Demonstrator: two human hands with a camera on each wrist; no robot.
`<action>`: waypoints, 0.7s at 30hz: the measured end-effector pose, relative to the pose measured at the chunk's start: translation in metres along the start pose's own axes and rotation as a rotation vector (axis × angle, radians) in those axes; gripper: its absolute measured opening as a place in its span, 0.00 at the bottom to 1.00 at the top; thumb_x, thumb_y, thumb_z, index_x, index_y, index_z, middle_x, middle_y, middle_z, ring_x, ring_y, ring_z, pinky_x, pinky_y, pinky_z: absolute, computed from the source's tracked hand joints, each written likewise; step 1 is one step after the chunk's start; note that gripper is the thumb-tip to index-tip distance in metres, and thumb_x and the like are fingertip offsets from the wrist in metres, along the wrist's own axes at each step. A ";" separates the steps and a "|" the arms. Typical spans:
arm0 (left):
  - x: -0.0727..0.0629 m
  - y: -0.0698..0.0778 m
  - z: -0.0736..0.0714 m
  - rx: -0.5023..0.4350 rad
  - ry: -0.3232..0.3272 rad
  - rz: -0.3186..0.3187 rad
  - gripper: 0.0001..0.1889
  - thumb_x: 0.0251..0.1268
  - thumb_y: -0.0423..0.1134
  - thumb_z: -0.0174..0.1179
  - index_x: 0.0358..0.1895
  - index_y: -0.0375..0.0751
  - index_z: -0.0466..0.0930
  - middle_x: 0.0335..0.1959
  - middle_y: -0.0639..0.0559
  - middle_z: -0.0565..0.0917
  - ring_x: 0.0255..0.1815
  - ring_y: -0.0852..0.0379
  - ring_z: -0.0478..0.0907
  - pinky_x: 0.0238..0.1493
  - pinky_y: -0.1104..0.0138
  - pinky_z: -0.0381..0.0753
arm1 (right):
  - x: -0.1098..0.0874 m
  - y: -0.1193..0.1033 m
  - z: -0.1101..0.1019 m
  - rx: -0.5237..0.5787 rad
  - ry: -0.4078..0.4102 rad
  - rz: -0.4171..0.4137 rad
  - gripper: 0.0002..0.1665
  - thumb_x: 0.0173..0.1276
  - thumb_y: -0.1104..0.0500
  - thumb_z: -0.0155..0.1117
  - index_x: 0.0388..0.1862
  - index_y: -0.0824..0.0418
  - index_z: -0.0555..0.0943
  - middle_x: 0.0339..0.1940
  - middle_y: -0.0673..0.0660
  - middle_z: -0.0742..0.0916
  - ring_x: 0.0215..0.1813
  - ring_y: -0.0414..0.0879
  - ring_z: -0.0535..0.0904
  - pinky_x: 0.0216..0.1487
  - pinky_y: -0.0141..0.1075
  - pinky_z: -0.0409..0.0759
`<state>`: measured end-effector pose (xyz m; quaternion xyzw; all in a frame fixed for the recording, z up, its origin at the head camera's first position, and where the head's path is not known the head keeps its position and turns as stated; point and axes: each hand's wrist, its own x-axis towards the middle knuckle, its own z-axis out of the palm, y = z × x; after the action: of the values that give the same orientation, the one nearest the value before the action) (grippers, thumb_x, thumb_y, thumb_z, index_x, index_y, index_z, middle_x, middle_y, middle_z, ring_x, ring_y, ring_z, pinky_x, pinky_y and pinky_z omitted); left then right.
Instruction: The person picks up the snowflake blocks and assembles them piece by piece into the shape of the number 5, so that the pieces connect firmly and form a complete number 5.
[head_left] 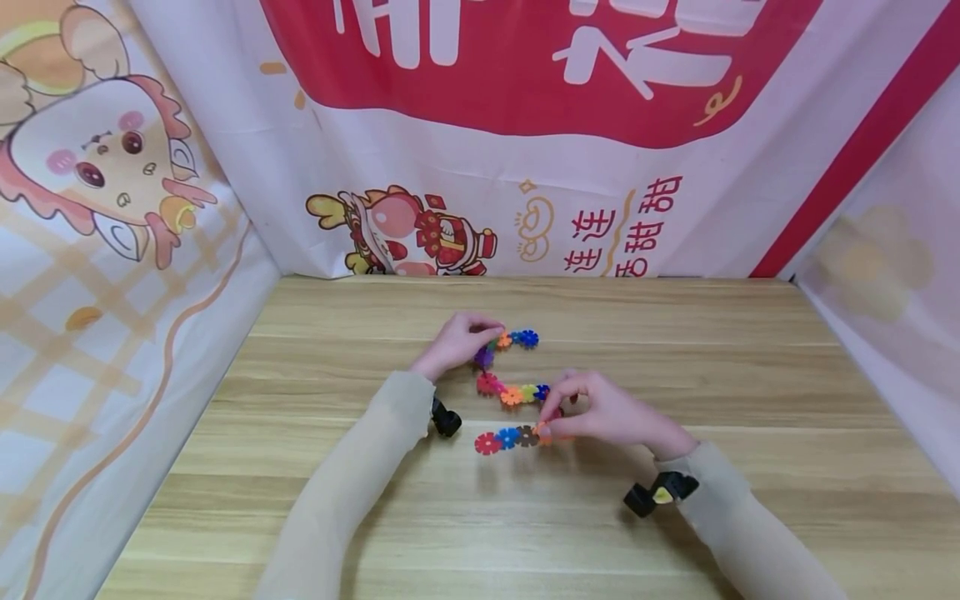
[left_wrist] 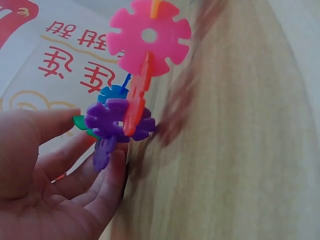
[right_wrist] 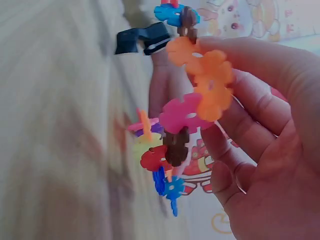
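Observation:
A winding chain of notched plastic flower discs (head_left: 512, 395) is held between the two hands over the table. The left hand (head_left: 459, 340) pinches its far part, by green (left_wrist: 79, 122) and purple discs (left_wrist: 120, 121); a pink disc (left_wrist: 131, 37) and a red one stand nearby in the left wrist view. With thumb and index finger, the right hand (head_left: 600, 410) pinches orange discs (right_wrist: 212, 85) in the near part. From there a brown, a blue and a red disc (head_left: 487, 443) extend leftward, while the far end finishes in a dark blue disc (head_left: 530, 338). Some discs are hidden by the fingers.
The wood-grain table (head_left: 510, 533) spreads beneath both arms. A white and red printed cloth (head_left: 480, 150) hangs behind it, with further printed cloth (head_left: 97, 292) at the left. Black wrist cameras (head_left: 447, 418) are strapped to both wrists.

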<state>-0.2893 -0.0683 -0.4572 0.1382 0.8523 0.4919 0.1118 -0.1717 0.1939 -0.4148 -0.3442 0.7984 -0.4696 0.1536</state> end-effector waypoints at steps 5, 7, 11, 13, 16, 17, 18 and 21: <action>-0.005 0.004 0.000 0.014 -0.006 -0.009 0.17 0.76 0.48 0.61 0.58 0.42 0.84 0.55 0.49 0.85 0.57 0.51 0.79 0.64 0.55 0.74 | 0.007 -0.008 -0.007 0.073 0.019 0.004 0.03 0.68 0.59 0.74 0.38 0.50 0.88 0.39 0.50 0.89 0.44 0.50 0.83 0.49 0.50 0.79; -0.007 0.005 0.001 0.022 -0.006 -0.009 0.17 0.76 0.47 0.61 0.58 0.41 0.84 0.55 0.48 0.85 0.57 0.51 0.79 0.64 0.55 0.74 | 0.010 -0.012 -0.010 0.091 0.038 0.002 0.03 0.68 0.60 0.73 0.39 0.52 0.88 0.38 0.51 0.89 0.44 0.50 0.83 0.50 0.49 0.79; -0.010 0.006 0.002 0.041 -0.016 -0.003 0.16 0.76 0.46 0.61 0.56 0.41 0.85 0.53 0.49 0.85 0.56 0.51 0.79 0.62 0.56 0.75 | 0.015 -0.023 -0.016 0.114 0.092 0.001 0.03 0.68 0.61 0.73 0.39 0.54 0.88 0.36 0.53 0.89 0.44 0.51 0.83 0.54 0.50 0.75; -0.011 0.006 0.003 0.043 -0.027 -0.003 0.15 0.75 0.46 0.62 0.55 0.42 0.86 0.52 0.51 0.86 0.55 0.52 0.79 0.61 0.56 0.76 | 0.019 -0.028 -0.019 0.136 0.112 -0.002 0.03 0.68 0.61 0.73 0.40 0.57 0.87 0.35 0.55 0.89 0.44 0.53 0.83 0.53 0.50 0.74; -0.013 0.006 0.003 0.047 -0.054 0.012 0.14 0.75 0.45 0.62 0.55 0.42 0.86 0.51 0.51 0.86 0.54 0.53 0.80 0.59 0.56 0.77 | 0.023 -0.036 -0.024 0.174 0.132 0.003 0.04 0.69 0.63 0.71 0.42 0.59 0.87 0.36 0.57 0.88 0.42 0.53 0.82 0.49 0.46 0.76; -0.014 0.006 0.003 0.052 -0.064 0.021 0.14 0.75 0.45 0.62 0.55 0.41 0.86 0.50 0.51 0.86 0.53 0.52 0.80 0.59 0.56 0.77 | 0.025 -0.039 -0.026 0.188 0.135 0.005 0.04 0.70 0.63 0.70 0.43 0.60 0.86 0.36 0.58 0.88 0.41 0.53 0.82 0.47 0.44 0.77; -0.015 0.006 0.003 0.055 -0.074 0.032 0.15 0.75 0.44 0.62 0.55 0.41 0.86 0.50 0.50 0.86 0.53 0.52 0.79 0.58 0.56 0.77 | 0.027 -0.041 -0.028 0.205 0.136 0.004 0.05 0.70 0.64 0.70 0.43 0.62 0.86 0.36 0.59 0.88 0.40 0.53 0.82 0.44 0.42 0.79; -0.017 0.007 0.003 0.063 -0.110 0.073 0.14 0.74 0.41 0.62 0.56 0.38 0.85 0.50 0.48 0.85 0.51 0.52 0.79 0.58 0.58 0.77 | 0.032 -0.047 -0.034 0.241 0.147 0.011 0.06 0.71 0.65 0.68 0.45 0.64 0.85 0.37 0.61 0.88 0.37 0.50 0.82 0.39 0.38 0.82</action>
<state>-0.2712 -0.0682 -0.4522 0.1994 0.8544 0.4602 0.1359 -0.1952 0.1790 -0.3548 -0.2836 0.7472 -0.5852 0.1377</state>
